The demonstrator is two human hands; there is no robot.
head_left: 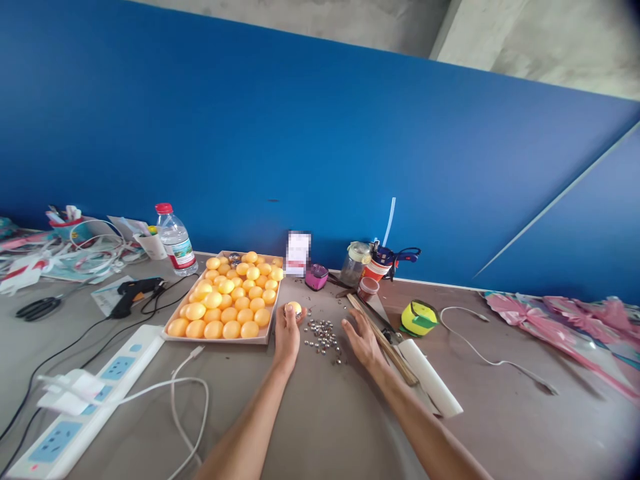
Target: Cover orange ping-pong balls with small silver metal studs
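Observation:
My left hand (pixel 287 337) is closed round a pale orange ball (pixel 294 307), which looks like a table tennis ball; its lower part is hidden by my fingers. Right of that hand, many small shiny metal pieces (pixel 324 335) lie scattered on the table, too small to name. On their other side my right hand (pixel 364 339) is open, fingers apart, holding nothing. It hovers or rests beside a bundle of thin wooden sticks (pixel 385 343). A shallow cardboard tray (pixel 273 325) full of orange balls (pixel 231 329) stands left of my left hand.
A white power strip (pixel 120 367) with cables crosses the left side, near a black glue gun (pixel 133 297) and a water bottle (pixel 175 243). A purple box (pixel 317 277), a glass jar (pixel 356 263), a yellow-green container (pixel 419 319) and a white roll (pixel 430 378) stand or lie rightward. Behind is a blue partition (pixel 320 147).

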